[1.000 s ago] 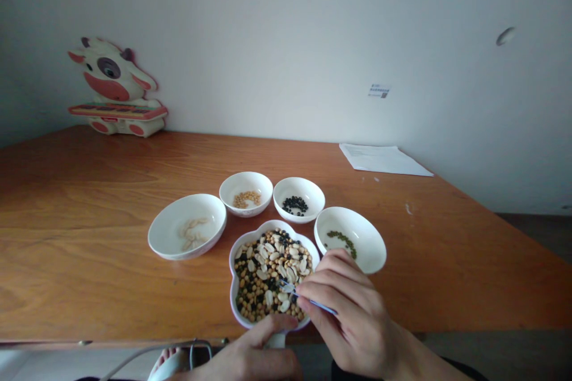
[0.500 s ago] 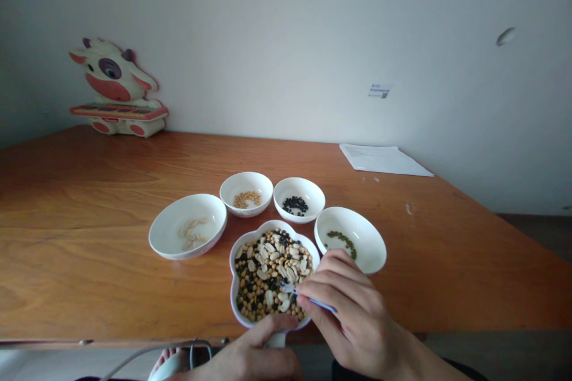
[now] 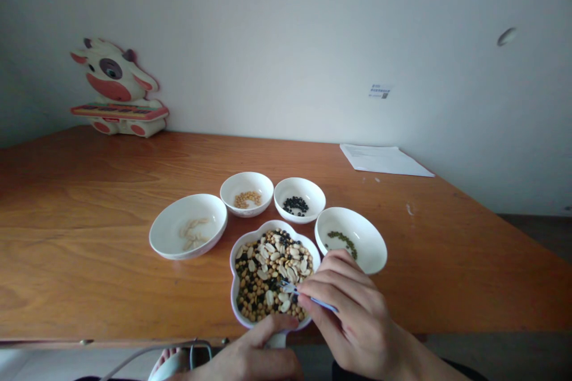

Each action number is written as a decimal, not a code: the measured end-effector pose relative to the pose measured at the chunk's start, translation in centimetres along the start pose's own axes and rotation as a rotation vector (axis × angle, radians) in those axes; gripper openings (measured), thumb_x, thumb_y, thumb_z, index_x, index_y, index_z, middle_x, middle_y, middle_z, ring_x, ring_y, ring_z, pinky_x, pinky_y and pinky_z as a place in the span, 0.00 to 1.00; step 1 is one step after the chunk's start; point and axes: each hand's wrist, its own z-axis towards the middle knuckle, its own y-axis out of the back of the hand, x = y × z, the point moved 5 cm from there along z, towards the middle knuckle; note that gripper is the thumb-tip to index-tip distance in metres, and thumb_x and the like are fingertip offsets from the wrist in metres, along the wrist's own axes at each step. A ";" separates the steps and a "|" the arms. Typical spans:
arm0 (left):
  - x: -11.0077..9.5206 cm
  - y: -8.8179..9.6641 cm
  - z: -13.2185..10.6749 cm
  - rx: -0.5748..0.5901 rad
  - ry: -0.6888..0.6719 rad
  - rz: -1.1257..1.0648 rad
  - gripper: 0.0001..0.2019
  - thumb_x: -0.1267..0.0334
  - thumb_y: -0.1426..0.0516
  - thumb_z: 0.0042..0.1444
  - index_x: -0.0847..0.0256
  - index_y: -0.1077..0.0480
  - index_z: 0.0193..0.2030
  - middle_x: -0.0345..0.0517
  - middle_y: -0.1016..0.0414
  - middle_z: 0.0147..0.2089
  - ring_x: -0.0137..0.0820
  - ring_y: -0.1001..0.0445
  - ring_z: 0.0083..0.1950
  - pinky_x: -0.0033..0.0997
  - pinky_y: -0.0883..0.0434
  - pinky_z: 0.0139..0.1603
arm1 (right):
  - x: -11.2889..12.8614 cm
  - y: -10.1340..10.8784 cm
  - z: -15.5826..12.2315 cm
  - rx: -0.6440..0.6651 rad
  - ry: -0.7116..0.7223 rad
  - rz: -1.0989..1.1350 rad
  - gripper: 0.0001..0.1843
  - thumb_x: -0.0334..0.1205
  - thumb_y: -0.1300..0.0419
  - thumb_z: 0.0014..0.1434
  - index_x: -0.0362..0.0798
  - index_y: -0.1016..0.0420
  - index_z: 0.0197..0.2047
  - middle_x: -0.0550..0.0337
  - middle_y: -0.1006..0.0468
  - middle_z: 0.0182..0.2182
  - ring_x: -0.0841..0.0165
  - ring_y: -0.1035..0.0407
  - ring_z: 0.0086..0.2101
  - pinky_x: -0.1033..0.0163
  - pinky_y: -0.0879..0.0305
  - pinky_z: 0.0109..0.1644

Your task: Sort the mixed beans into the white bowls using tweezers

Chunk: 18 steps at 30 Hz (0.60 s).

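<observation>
A flower-shaped white bowl (image 3: 233, 274) full of mixed beans and peanuts sits at the table's near edge. My right hand (image 3: 353, 315) is closed on blue tweezers (image 3: 292, 289), whose tips rest among the beans on the bowl's right side. My left hand (image 3: 254, 357) curls against the bowl's near rim, thumb touching it. Behind stand several white dishes: one with peanuts (image 3: 188, 233), one with soybeans (image 3: 246, 193), one with black beans (image 3: 299, 199), one with green beans (image 3: 351, 239).
The wooden table (image 3: 89, 238) runs to a white wall. A cow-shaped toy (image 3: 117, 90) stands at the back left and a sheet of paper (image 3: 383, 159) lies at the back right. A grey cable (image 3: 147, 350) passes below the table edge.
</observation>
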 end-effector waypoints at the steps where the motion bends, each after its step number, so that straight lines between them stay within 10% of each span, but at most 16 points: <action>1: 0.0 -0.1 0.0 0.000 -0.004 0.001 0.07 0.66 0.41 0.66 0.57 0.26 0.34 0.33 0.21 0.34 0.29 0.24 0.52 0.31 0.36 0.68 | -0.1 0.0 0.0 0.000 -0.007 0.003 0.09 0.21 0.40 0.58 0.40 0.25 0.41 0.55 0.21 0.29 0.66 0.32 0.30 0.54 0.34 0.39; 18: 0.4 -0.3 0.0 0.035 -0.016 0.031 0.04 0.63 0.36 0.59 0.47 0.22 0.33 0.34 0.19 0.34 0.35 0.22 0.49 0.32 0.26 0.62 | -0.1 0.0 -0.1 -0.008 -0.017 0.021 0.11 0.21 0.40 0.58 0.41 0.25 0.43 0.55 0.21 0.29 0.65 0.32 0.30 0.54 0.33 0.40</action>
